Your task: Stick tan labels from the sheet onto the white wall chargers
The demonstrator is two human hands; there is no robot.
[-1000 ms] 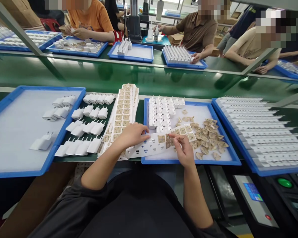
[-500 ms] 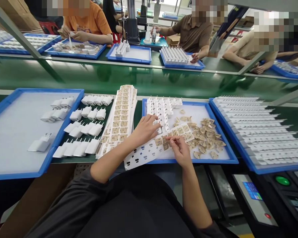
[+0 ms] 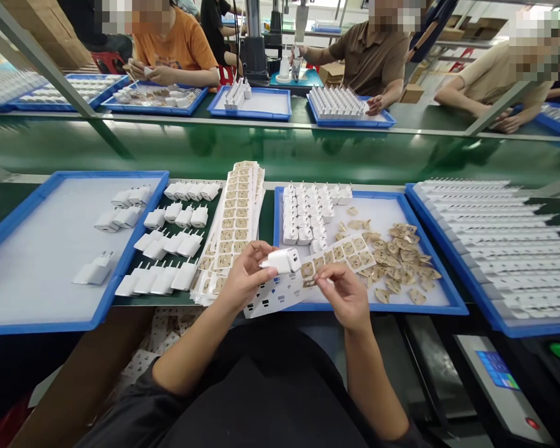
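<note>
So our white charger (image 3: pixel 281 262) is up in our left hand (image 3: pixel 248 275), fingers curled around it, port end facing right, just above the label sheet (image 3: pixel 340 252). Our right hand (image 3: pixel 344 295) has thumb and fingertips pinched together on what looks like a tan label (image 3: pixel 309 283). Main worry: if that pinch twists, the label could crease or stick crooked. The sheet crosses the blue tray's (image 3: pixel 378 307) front rim with one end poking past, so a forearm bump could drag it. Curled tan pieces (image 3: pixel 404 258) near our right hand might cling too. Farther out, the upright chargers (image 3: pixel 303 214) could topple if knocked.
</note>
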